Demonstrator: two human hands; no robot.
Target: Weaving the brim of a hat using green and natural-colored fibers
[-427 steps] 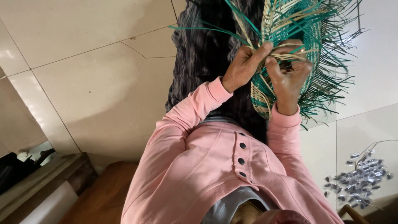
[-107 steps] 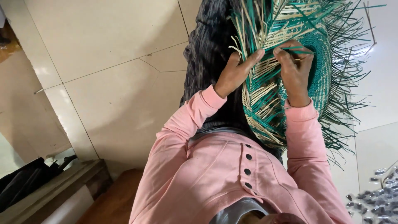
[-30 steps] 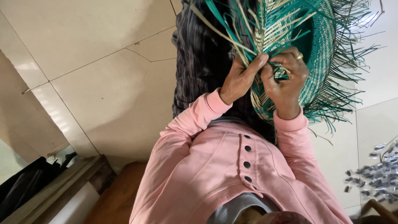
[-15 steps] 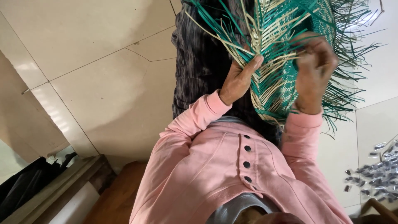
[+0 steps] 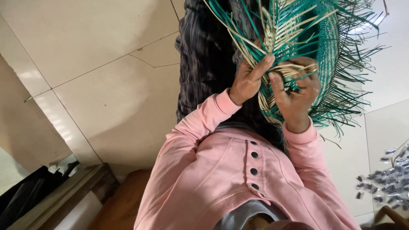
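**Plaiting loose strips into a half-made green and straw piece**

The fingers [image 5: 263, 64] of the left hand [image 5: 249, 81] are closed together, pinching a small bundle of pale straw-coloured strips where they fan out from the weave. Just beside them, the right hand [image 5: 298, 91] is curled shut on a few teal and pale strips, thumb pressed across them. The two hands nearly touch.

Both work on a teal and straw-coloured woven piece of flat fibre strips [image 5: 330, 47]. It is held up in front of the person over the lap, with loose ends bristling out all round its rim. Behind it, a dark striped cloth [image 5: 204, 64] covers the legs.

From here it looks like the middle of the weaving: one strip is being crossed into the others while the rest are held back. The next move, I'd judge, calls for a firm left-hand pinch so the bundle does not spring apart, and for the right hand to thread one strip without losing the others.

Below is a pale tiled floor [image 5: 98, 85], with small silvery bits [image 5: 390, 179] scattered on it well off to the right.
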